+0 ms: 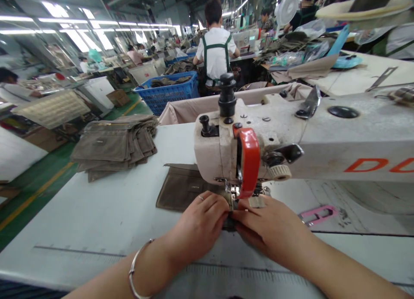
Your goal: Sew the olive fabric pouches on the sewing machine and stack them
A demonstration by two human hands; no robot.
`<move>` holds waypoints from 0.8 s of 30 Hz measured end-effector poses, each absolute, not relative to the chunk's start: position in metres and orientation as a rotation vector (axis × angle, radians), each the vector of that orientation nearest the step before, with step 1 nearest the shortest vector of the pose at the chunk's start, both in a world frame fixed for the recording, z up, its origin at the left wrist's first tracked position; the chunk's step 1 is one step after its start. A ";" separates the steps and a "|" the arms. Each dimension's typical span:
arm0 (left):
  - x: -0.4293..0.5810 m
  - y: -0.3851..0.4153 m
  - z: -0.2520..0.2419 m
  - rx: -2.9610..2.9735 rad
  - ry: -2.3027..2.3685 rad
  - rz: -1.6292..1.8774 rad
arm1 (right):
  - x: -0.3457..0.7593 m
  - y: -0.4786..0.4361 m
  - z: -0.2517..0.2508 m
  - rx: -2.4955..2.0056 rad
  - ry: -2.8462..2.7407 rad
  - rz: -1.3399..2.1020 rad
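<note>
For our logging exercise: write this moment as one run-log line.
left hand: on brown fabric piece | right hand: on same piece | sewing machine: above hands

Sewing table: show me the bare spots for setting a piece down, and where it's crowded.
Widest bare patch: table between the folded stack and the left hand. A smaller one lies between the stack and the machine head. Crowded: at the needle, where the right hand meets it on the brown piece.
</note>
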State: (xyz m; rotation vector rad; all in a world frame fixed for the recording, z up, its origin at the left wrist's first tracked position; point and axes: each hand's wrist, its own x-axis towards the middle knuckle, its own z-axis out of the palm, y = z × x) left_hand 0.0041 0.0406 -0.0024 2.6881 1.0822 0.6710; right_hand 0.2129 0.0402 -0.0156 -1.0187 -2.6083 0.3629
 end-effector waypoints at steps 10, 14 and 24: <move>0.001 0.052 -0.005 2.545 1.088 0.644 | 0.202 0.043 -0.017 -1.089 -2.503 0.178; -0.001 0.050 -0.005 2.442 1.126 0.759 | 0.198 0.046 -0.023 -0.990 -2.540 0.082; -0.002 0.042 -0.013 2.896 0.913 0.711 | 0.206 0.038 -0.033 -0.834 -2.480 0.152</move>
